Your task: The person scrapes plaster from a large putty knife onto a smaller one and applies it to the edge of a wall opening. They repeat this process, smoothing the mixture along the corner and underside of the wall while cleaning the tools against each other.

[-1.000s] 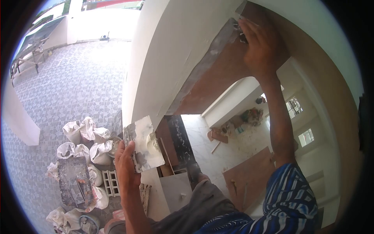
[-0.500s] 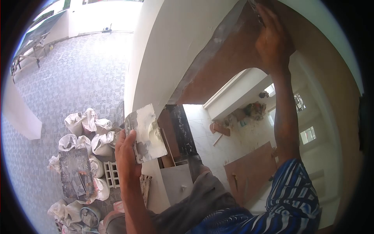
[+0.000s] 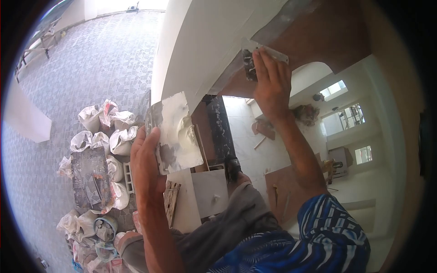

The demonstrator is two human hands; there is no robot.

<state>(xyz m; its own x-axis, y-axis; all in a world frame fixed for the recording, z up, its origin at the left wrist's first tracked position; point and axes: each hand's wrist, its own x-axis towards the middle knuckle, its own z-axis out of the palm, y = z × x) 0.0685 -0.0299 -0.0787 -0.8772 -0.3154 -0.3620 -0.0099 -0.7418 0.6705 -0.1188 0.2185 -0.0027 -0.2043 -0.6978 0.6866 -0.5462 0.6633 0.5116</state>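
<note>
In the head view, a rectangular metal plate (image 3: 169, 111) smeared with cream putty (image 3: 186, 132) is gripped by the closed left hand (image 3: 146, 154); a flat metal scraper (image 3: 249, 61) is clasped by the closed right hand (image 3: 273, 86) near the brown panel (image 3: 314, 38) (contact cannot be told). Even, light pressure is probably best applied.

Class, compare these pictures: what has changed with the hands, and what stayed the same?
The bare right hand moved down and leftward in view, carrying its flat, smeared grey tool nearer the rectangular grey plate bearing cream paste. The bare left hand still holds the plate; neither hand let go.
</note>
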